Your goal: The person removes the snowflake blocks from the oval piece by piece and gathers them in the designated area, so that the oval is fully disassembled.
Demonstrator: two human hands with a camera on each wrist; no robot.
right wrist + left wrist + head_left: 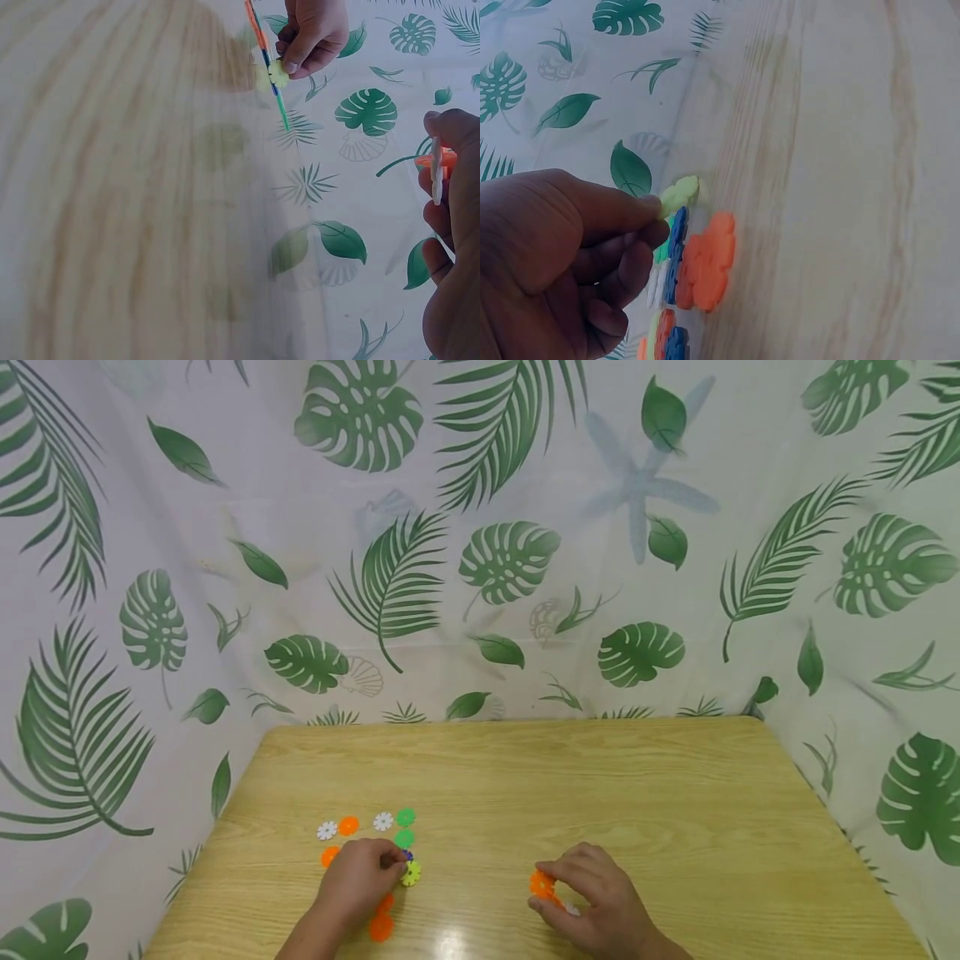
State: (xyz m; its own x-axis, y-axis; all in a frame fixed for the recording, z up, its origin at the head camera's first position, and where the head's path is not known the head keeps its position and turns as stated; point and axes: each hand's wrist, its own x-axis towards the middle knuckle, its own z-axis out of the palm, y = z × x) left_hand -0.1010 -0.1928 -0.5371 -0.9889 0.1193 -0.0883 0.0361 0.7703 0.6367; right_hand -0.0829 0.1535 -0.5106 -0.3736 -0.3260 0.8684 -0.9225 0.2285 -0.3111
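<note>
Between thumb and forefinger, my left hand (358, 878) pinches a yellow-green notched plastic disc (681, 193), a flower-shaped snowflake piece. A dark blue disc (676, 251) and orange discs (714, 262) lie close below those fingertips in the left wrist view. To the right, over the wooden table, my right hand (598, 900) holds an orange disc (542, 883) between thumb and fingers. A white disc (437, 174) is in that same grip, seen edge-on in the right wrist view. The palm side of the left hand is hidden from the head view.
Around the left hand, discs form a bent outline on the wooden table (480, 777): white (383, 821), green (406, 817) and orange (348, 826) along the far side, orange (382, 928) nearer me. A leaf-patterned cloth (525, 610) rises behind the table and along both sides.
</note>
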